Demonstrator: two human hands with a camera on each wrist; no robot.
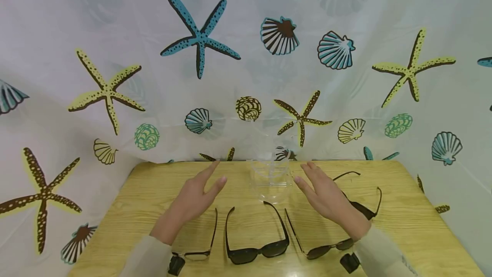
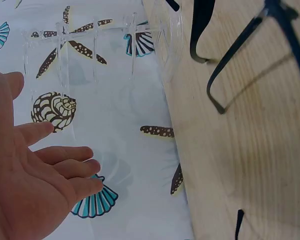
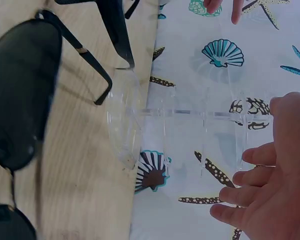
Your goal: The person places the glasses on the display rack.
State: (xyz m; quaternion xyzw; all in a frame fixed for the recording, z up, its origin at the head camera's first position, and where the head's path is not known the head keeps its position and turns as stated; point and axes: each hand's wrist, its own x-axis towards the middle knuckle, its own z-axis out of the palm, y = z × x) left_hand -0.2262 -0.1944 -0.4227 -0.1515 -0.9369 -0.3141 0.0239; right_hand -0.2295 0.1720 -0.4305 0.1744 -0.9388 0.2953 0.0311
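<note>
Fingers of both hands, left (image 1: 194, 198) and right (image 1: 326, 193), are extended and released, either side of a clear plastic stand (image 1: 271, 173) at the middle of the wooden table's (image 1: 146, 200) far edge. Nearer than the stand, left to right, lie thin-framed glasses (image 1: 197, 253), black sunglasses (image 1: 245, 256) and thin-armed sunglasses (image 1: 319, 252). Another dark pair (image 1: 363, 210) lies toward the right edge, partly behind the right hand. Beyond the far edge hangs a seashell-and-starfish cloth (image 1: 253, 76).

I note a white cloth (image 1: 246, 76), printed with blue, yellow and brown starfish (image 1: 201, 38) and seashells (image 1: 336, 51), hanging behind and along both sides of the pale wood-grain tabletop (image 1: 417, 230) before me.
</note>
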